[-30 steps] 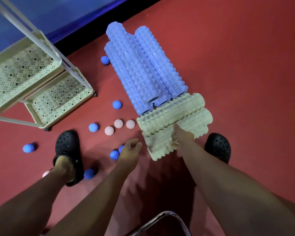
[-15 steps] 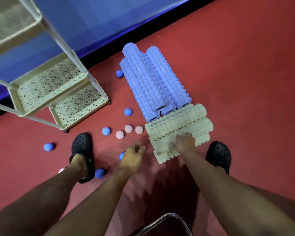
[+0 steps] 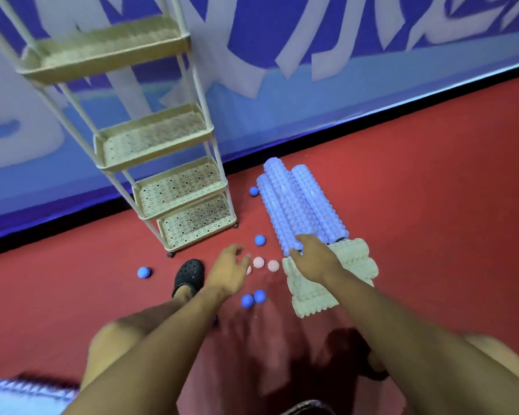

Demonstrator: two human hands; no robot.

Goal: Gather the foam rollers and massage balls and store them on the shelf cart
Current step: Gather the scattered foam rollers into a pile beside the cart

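Right hand (image 3: 313,259), fingers spread, rests on the near end of the blue rollers (image 3: 300,205) at frame centre; left hand (image 3: 229,269) hangs open and empty above the pink balls (image 3: 265,263). Shelf cart (image 3: 189,205) stands empty, upper left. Risk: lifting one roller may topple the stack onto loose blue balls (image 3: 253,298).

Both forearms are bare from the frame's lower edge to the wrists, with no sleeve, watch or band on either. The left hand (image 3: 228,272) and right hand (image 3: 315,259) wear no gloves or rings that can be made out. A bare knee shows on each side. The one foot in view wears a black clog (image 3: 189,274) with round holes over the toe and no sock; its heel is bare.
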